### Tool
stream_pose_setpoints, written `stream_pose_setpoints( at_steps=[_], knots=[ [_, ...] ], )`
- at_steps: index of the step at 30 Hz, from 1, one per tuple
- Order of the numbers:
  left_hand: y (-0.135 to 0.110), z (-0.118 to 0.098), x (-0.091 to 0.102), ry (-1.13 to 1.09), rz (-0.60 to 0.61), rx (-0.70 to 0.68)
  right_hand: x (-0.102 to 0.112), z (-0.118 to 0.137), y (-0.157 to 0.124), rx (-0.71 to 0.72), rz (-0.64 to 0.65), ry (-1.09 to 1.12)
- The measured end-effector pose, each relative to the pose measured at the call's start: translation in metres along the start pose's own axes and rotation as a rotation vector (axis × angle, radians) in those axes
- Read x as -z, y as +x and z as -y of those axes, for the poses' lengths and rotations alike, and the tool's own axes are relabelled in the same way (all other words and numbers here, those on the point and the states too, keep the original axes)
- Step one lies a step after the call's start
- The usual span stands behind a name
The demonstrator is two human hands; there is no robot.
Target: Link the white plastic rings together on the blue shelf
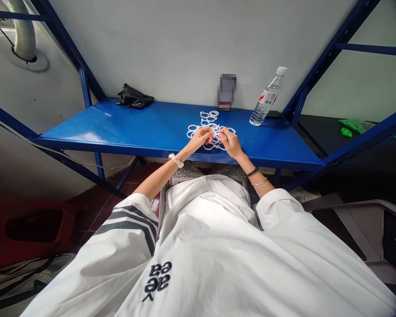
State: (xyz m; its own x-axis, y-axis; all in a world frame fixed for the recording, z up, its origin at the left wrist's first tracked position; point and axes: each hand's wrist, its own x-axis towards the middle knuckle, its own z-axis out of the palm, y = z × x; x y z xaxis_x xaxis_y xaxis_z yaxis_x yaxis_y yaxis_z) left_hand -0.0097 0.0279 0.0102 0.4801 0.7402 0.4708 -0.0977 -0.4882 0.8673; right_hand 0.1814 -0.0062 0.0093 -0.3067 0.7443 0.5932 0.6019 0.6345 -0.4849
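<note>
White plastic rings (210,146), several of them and apparently joined together, lie spread on the blue table (141,125) in front of me. My left hand (201,138) is closed in a pinch at the middle of the rings, coming from the left. Facing it, my right hand (230,141) pinches from the right, with its fingertips close to the left ones. Between the two hands is a bit of the white rings. My fingers hide the exact spot they grip. A few more rings (205,115) extend beyond my hands toward the wall.
A crumpled black plastic bag (134,97) lies at the table's back left. Against the wall stands a blurred-out upright object (226,92). A clear water bottle (268,97) stands to the right, with a flat dark item (273,114) behind it. Blue frame posts (85,86) rise at both ends.
</note>
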Motion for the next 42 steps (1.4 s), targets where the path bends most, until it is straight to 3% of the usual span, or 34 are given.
stream_pose_setpoints(
  at_steps=[12, 27, 35, 42],
  knots=[
    [-0.003, -0.005, -0.001, -0.027, 0.061, 0.048, 0.0, 0.0, 0.002, 0.025, -0.022, 0.121],
    [-0.002, -0.003, -0.003, -0.016, 0.116, 0.006, -0.002, -0.006, 0.002, 0.041, 0.078, 0.022],
    [-0.002, -0.001, -0.004, 0.018, 0.118, -0.017, -0.001, -0.005, 0.001, -0.014, 0.032, 0.134],
    [0.0, 0.006, -0.002, 0.029, 0.125, -0.039, -0.004, -0.009, 0.003, -0.012, -0.001, 0.015]
  ],
)
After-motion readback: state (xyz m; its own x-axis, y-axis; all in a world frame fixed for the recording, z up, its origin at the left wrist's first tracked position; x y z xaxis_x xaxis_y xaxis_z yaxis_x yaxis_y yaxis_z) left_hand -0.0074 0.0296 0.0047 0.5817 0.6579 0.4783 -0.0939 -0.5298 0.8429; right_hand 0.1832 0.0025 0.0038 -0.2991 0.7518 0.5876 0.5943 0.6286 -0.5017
